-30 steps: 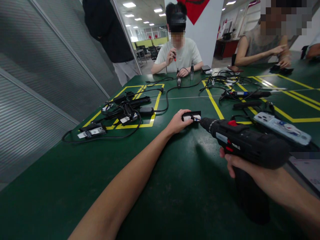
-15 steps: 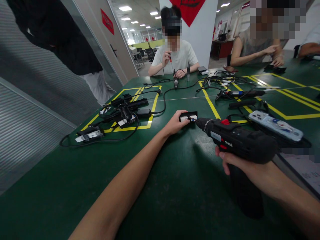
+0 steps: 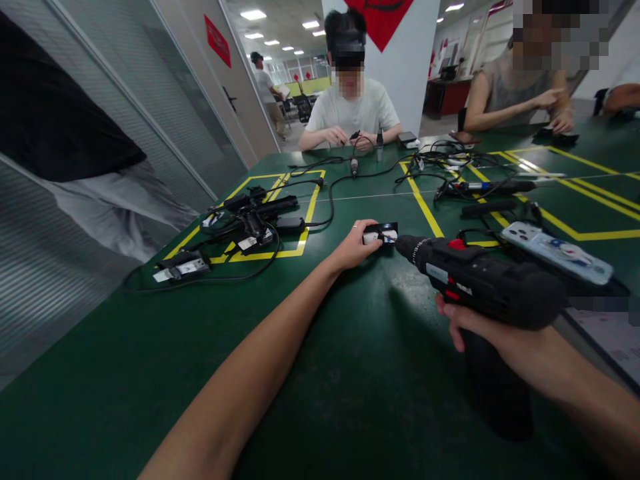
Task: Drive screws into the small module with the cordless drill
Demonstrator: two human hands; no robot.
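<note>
My right hand (image 3: 480, 327) is wrapped round the handle of a black and red cordless drill (image 3: 480, 277), which lies level and points left. The drill's bit reaches a small black case with a white inside (image 3: 389, 230); whether the tip touches a screw is too small to tell. My left hand (image 3: 357, 245) grips that small case at its left end, thumb in front and fingers behind, holding it on the green table (image 3: 350, 373).
Black adapters and cables (image 3: 255, 223) lie inside a yellow taped square at the left. A phone in a light blue case (image 3: 557, 252) lies at the right, near a soldering iron (image 3: 500, 187) and tangled cords. Across the table sits a person in a white shirt (image 3: 373, 110).
Both my hands, the drill and the case keep nearly the same pose. The person opposite has lowered a raised hand to the table. The standing person at the left has shifted left.
</note>
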